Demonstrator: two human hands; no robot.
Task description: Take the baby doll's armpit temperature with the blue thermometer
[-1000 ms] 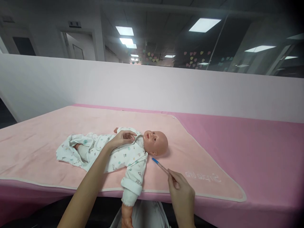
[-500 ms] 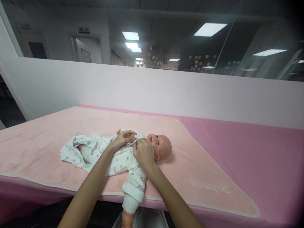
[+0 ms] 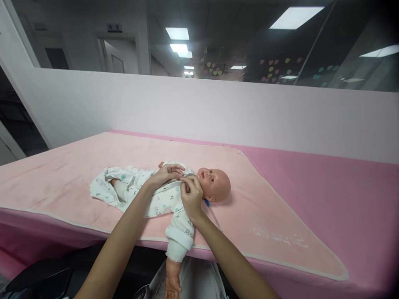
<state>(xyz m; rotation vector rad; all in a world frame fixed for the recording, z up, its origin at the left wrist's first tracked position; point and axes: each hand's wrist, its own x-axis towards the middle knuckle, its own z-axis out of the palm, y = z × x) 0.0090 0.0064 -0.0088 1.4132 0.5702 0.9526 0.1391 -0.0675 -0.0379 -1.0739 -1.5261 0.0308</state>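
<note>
Your left hand (image 3: 170, 172) curves over the chest of the doll (image 3: 216, 185), which lies on the blanket (image 3: 280, 224); you can't tell that grip, its palm being hidden. Your right hand (image 3: 192, 195) bends at the shirt (image 3: 168, 198) collar; whether its grip pinches cloth is unclear. Beside the doll's head, a blue-tipped stick (image 3: 213, 214) fades out near your right forearm.

Ceiling lights (image 3: 296, 18) glow in dark glass (image 3: 230, 37) above a white wall (image 3: 224, 112), perhaps as reflections.
</note>
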